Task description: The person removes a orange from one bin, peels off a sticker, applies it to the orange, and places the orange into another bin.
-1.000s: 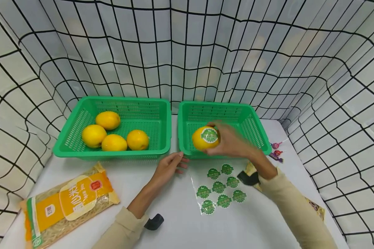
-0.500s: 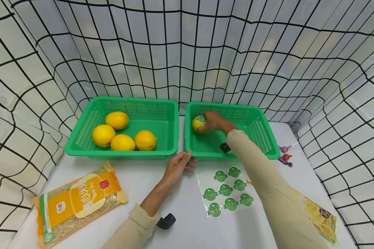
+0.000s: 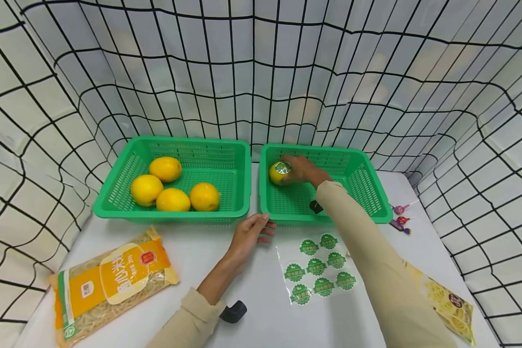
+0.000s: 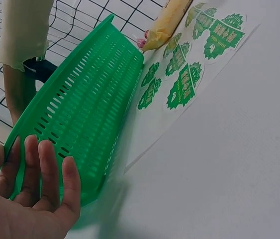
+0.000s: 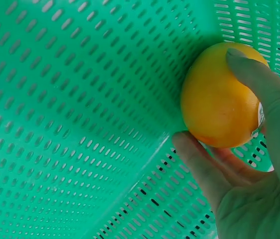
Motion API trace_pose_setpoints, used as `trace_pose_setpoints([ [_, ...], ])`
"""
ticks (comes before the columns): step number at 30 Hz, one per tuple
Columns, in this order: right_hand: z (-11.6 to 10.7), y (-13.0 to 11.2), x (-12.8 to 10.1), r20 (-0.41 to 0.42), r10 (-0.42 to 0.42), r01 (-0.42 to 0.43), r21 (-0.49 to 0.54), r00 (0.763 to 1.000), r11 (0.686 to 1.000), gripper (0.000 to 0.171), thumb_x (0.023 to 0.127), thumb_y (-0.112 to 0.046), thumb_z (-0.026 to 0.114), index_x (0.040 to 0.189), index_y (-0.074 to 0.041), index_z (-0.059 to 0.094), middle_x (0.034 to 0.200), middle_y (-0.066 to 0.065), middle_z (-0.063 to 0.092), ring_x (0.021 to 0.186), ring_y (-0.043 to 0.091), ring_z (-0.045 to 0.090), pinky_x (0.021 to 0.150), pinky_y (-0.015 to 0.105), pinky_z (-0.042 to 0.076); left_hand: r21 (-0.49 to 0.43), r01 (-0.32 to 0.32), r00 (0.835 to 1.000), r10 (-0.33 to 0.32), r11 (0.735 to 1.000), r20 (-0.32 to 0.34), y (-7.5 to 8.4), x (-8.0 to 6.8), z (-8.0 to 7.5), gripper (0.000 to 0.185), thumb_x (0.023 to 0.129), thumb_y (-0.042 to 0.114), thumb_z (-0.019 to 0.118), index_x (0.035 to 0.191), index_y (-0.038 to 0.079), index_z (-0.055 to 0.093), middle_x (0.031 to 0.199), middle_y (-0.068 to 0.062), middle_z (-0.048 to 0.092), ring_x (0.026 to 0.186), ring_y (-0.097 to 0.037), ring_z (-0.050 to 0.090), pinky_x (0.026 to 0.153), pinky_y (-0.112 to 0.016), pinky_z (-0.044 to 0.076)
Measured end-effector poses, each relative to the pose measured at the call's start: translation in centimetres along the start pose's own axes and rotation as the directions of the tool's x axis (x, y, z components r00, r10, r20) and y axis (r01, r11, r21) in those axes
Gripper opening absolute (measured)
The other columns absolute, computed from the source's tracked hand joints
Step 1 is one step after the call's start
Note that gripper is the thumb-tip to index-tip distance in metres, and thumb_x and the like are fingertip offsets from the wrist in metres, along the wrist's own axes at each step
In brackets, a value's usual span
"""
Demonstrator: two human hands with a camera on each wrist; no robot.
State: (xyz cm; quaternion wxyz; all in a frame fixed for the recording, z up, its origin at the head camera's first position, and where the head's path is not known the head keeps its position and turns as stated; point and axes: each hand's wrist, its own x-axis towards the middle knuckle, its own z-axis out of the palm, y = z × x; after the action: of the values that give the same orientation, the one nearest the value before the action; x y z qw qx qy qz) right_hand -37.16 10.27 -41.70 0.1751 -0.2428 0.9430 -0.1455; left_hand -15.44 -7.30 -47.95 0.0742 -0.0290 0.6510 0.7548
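The right hand [image 3: 302,169] reaches into the right basket [image 3: 365,191] and curls its fingers [image 5: 251,74] round an orange [image 3: 280,173] with a green sticker on top, in the basket's far left corner against the wall. The left hand [image 3: 250,234] rests on the worktop [image 3: 252,280] with its fingers [image 4: 50,169] nearly straight, touching the near left corner of the right basket and holding nothing. The left basket [image 3: 230,203] holds four plain oranges [image 3: 174,186]. A sticker sheet [image 3: 319,268] lies near the right basket, just right of the left hand. A noodle packet [image 3: 110,282] lies at near left, a yellow packet [image 3: 450,302] at near right, and lollipops [image 3: 400,217] right of the right basket.
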Motion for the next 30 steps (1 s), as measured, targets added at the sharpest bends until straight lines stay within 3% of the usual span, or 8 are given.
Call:
trace_pose_setpoints([
  [5, -0.1, 0.3, -0.2, 0.011, 0.001, -0.001, 0.019, 1.000, 1.000, 0.074, 0.100, -0.023, 0.077, 0.161, -0.006, 0.039, 0.155, 0.025, 0.049, 0.141, 0.043, 0.049, 0.112, 0.053, 0.046, 0.007, 0.013, 1.000, -0.013, 1.000, 0.004, 0.0, -0.2, 0.0, 0.039, 0.113, 0.030, 0.054, 0.122, -0.004, 0.070, 0.116, -0.019, 0.073, 0.099, -0.026, 0.071, 0.094, -0.049, 0.060],
  [8, -0.6, 0.0, -1.1, -0.010, -0.002, 0.002, 0.018, 1.000, 1.000, 0.078, 0.101, -0.025, 0.076, 0.164, -0.005, 0.034, 0.161, 0.026, 0.042, 0.148, 0.045, 0.041, 0.118, 0.057, 0.041, 0.091, 0.016, 0.999, -0.019, 0.996, 0.034, 0.4, -0.6, -0.4, 0.040, 0.113, 0.033, 0.053, 0.125, -0.001, 0.071, 0.118, -0.016, 0.074, 0.104, -0.029, 0.070, 0.095, -0.050, 0.059],
  [13, -0.6, -1.7, -6.1, -0.232, -0.078, 0.101, 0.088, 0.969, 0.991, 0.058, 0.104, -0.023, 0.070, 0.153, -0.001, 0.049, 0.151, 0.024, 0.056, 0.136, 0.041, 0.056, 0.108, 0.055, 0.051, 0.349, -0.084, 0.993, 0.049, 0.933, 0.109, 3.2, -2.1, -2.4, 0.034, 0.112, 0.032, 0.057, 0.129, 0.007, 0.070, 0.116, -0.009, 0.074, 0.100, -0.026, 0.068, 0.084, -0.039, 0.059],
  [17, 2.3, -3.0, -12.4, -0.488, -0.122, 0.270, 0.245, 0.864, 0.931, 0.024, 0.105, -0.017, 0.068, 0.122, 0.000, 0.071, 0.109, 0.015, 0.076, 0.090, 0.029, 0.072, 0.073, 0.041, 0.059, 0.560, -0.219, 0.976, 0.181, 0.799, 0.124, 7.8, -1.4, -5.8, 0.028, 0.109, 0.027, 0.062, 0.128, 0.007, 0.070, 0.117, -0.010, 0.073, 0.102, -0.026, 0.066, 0.079, -0.036, 0.056],
  [20, 5.6, -3.0, -16.3, -0.557, -0.072, 0.328, 0.373, 0.827, 0.868, 0.014, 0.105, -0.015, 0.068, 0.110, -0.004, 0.075, 0.089, 0.007, 0.075, 0.070, 0.023, 0.069, 0.060, 0.032, 0.055, 0.706, -0.185, 0.982, 0.149, 0.684, 0.114, 11.2, 1.1, -9.2, 0.031, 0.109, 0.024, 0.063, 0.133, 0.005, 0.066, 0.131, -0.016, 0.068, 0.115, -0.034, 0.063, 0.089, -0.047, 0.056],
  [24, 9.5, -1.7, -19.0, -0.524, 0.087, 0.267, 0.563, 0.847, 0.782, 0.019, 0.107, -0.020, 0.066, 0.108, -0.002, 0.074, 0.082, 0.016, 0.072, 0.061, 0.028, 0.067, 0.057, 0.028, 0.055, 0.853, -0.070, 0.983, -0.110, 0.518, 0.147, 13.7, 5.4, -13.0, 0.045, 0.108, 0.024, 0.063, 0.143, -0.002, 0.054, 0.148, -0.029, 0.053, 0.132, -0.046, 0.052, 0.108, -0.060, 0.047],
  [28, 11.7, -0.6, -20.0, -0.477, 0.196, 0.218, 0.679, 0.857, 0.701, 0.027, 0.109, -0.022, 0.064, 0.107, 0.004, 0.071, 0.085, 0.027, 0.070, 0.062, 0.027, 0.067, 0.062, 0.030, 0.058, 0.933, -0.011, 0.919, -0.365, 0.361, 0.152, 14.0, 8.4, -14.6, 0.058, 0.104, 0.032, 0.068, 0.146, -0.003, 0.050, 0.150, -0.031, 0.048, 0.129, -0.046, 0.052, 0.107, -0.059, 0.047],
  [30, 12.2, -0.3, -20.2, -0.465, 0.214, 0.207, 0.698, 0.859, 0.686, 0.030, 0.109, -0.022, 0.064, 0.109, 0.007, 0.070, 0.086, 0.028, 0.070, 0.062, 0.022, 0.068, 0.063, 0.031, 0.060, 0.956, 0.010, 0.886, -0.446, 0.294, 0.128, 14.0, 9.1, -14.7, 0.062, 0.101, 0.039, 0.070, 0.147, 0.002, 0.051, 0.150, -0.027, 0.049, 0.123, -0.043, 0.055, 0.102, -0.055, 0.050],
])
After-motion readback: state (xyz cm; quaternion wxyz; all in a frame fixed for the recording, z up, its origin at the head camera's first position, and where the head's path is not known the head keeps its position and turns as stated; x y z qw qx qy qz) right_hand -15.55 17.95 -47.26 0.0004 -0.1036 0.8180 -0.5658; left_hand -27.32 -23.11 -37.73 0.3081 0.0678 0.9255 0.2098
